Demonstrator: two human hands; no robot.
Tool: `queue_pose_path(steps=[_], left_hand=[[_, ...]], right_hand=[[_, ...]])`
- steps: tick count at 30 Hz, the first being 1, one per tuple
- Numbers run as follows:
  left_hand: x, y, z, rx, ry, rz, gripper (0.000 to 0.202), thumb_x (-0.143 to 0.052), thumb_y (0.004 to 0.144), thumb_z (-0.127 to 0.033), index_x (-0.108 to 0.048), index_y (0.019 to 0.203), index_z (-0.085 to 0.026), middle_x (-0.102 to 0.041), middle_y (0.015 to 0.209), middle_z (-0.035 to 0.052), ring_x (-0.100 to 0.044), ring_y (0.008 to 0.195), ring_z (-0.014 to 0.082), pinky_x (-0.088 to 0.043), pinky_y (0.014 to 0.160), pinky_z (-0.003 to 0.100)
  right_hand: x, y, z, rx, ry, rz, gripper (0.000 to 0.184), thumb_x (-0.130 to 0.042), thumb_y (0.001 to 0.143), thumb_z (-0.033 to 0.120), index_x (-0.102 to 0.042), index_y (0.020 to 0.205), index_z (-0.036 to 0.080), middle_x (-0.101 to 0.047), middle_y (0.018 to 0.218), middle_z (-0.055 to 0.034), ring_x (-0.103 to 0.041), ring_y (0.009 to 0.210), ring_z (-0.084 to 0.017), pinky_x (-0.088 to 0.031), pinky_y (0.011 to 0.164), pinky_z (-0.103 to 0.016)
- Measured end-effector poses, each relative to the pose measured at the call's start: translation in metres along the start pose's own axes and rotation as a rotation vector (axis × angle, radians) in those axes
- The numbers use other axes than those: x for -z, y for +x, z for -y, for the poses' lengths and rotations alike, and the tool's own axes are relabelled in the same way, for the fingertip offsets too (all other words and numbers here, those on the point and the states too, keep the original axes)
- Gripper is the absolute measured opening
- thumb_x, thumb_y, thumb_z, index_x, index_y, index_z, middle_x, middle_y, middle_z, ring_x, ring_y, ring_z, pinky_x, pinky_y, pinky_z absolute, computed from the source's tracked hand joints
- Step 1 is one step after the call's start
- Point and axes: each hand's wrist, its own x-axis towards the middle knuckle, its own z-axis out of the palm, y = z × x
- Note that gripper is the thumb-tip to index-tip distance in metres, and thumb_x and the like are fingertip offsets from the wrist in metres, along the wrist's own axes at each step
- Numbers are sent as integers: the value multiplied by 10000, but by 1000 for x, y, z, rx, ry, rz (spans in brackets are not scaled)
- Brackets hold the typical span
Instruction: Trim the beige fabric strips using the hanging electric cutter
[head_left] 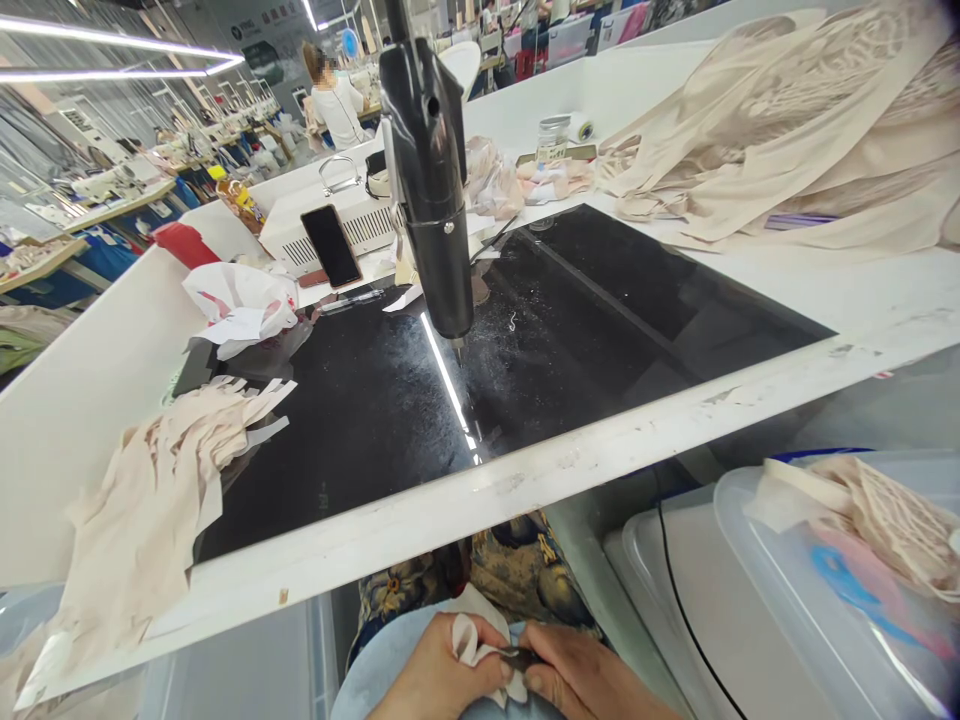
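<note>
Both hands (510,670) pinch white cloth (471,640), lying crosswise.

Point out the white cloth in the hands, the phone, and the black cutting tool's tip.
white cloth (471,632), head view, folded upper edge.
phone (331,246), head view, screen centre.
black cutting tool (457,345), head view, pointed tip.

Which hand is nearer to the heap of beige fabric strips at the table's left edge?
Left. The left hand sits in the lap below the table edge, on the side toward the heap of beige fabric strips. The right hand is beside it, farther from the heap.
</note>
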Motion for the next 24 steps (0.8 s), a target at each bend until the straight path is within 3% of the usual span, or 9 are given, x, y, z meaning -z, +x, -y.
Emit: queue_pose_path(steps=[5, 14, 24], left_hand=[[-2, -6, -14, 18, 9, 40, 523, -681, 575, -574, -585, 795, -110, -551, 727, 67, -442, 673, 135, -344, 665, 272], [-5, -2, -4, 29, 31, -21, 499, -661, 548, -562, -595, 771, -121, -534, 675, 43, -394, 627, 128, -314, 632, 278], [-3, -10, -19, 54, 24, 20, 495, -662, 527, -551, -564, 764, -128, -503, 664, 36, -379, 630, 121, -324, 648, 274]], right_hand=[[2, -3, 2, 13, 17, -18, 370, -207, 962, 447, -399, 972, 131, -547, 1148, -26, -395, 966, -6, -224, 896, -156], [-3, -3, 1, 21, 40, -33, 388, -208, 968, 455, -443, 1014, 149, -557, 1165, -24, -448, 1030, -14, -249, 927, -157], [-5, 3, -4, 53, 50, -25, 419, -215, 948, 485, -448, 995, 140, -574, 1140, -32, -459, 989, -13, -219, 867, -157]])
